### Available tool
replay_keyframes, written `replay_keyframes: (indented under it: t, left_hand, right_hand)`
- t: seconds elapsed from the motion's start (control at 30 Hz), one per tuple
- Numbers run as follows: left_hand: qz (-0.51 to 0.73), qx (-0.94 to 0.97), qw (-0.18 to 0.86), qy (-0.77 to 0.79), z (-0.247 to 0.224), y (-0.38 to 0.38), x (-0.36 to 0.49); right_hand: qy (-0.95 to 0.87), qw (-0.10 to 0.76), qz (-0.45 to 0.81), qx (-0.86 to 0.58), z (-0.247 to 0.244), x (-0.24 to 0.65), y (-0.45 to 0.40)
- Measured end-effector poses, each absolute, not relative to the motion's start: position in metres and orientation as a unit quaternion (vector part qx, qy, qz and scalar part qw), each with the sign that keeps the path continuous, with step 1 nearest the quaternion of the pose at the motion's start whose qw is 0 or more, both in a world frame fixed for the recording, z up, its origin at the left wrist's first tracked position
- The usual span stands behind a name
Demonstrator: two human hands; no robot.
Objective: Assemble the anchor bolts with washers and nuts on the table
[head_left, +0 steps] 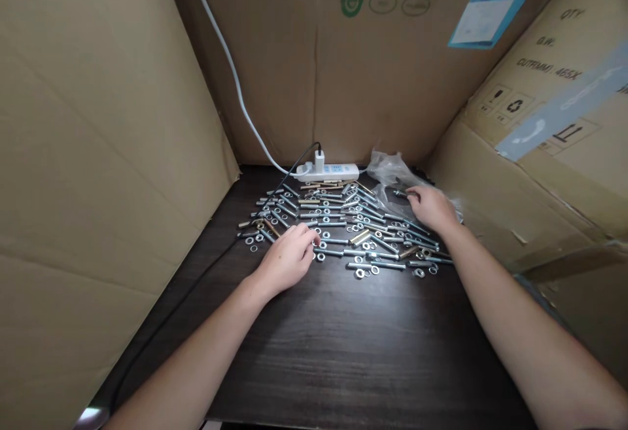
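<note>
Many metal bolts, sleeves, washers and nuts lie in rough rows across the dark table, among them a silver bolt [333, 241] and a brass-coloured sleeve [360, 237]. My left hand [289, 256] rests at the near left side of these rows, fingers curled down by the bolts and washers. Its fingertips are partly hidden, so what they hold, if anything, does not show. At the back right, my right hand [432, 207] pinches a bolt [401, 193] whose end points left, over a clear plastic bag [390, 171].
A white power strip [338, 171] with a plugged-in charger [319, 160] stands behind the hardware. A black cable [196, 283] runs along the table's left side. Cardboard walls [275, 57] enclose the left, back and right. Dark tabletop [343, 351] extends toward me.
</note>
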State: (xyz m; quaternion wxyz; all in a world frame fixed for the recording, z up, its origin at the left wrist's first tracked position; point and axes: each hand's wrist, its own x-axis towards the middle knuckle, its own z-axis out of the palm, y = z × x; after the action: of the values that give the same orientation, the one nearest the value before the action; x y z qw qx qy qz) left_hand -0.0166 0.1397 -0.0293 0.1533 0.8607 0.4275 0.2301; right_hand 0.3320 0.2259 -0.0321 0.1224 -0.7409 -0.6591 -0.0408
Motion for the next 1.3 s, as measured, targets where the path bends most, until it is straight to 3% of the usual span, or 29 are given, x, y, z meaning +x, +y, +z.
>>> replay_keyframes:
  t: [0.17,0.3,0.53,1.3]
  left_hand:
    - [0.228,0.870,0.169,0.403,-0.028,0.136,-0.012]
    - [0.228,0.871,0.181,0.396,-0.027,0.134,-0.008]
    - [0.239,0.868,0.189,0.392,-0.024,0.134,-0.004]
    - [0.154,0.894,0.224,0.356,-0.019,0.118,0.008]
  right_hand:
    - [-0.729,0.210,0.033,-0.650,-0.006,0.298,0.163]
    - [-0.778,0.114,0.132,-0.603,0.005,0.273,0.116]
    - [-0.770,0.014,0.103,-0.630,0.005,0.264,0.094]
    - [-0.794,0.032,0.118,-0.595,-0.005,0.267,0.099]
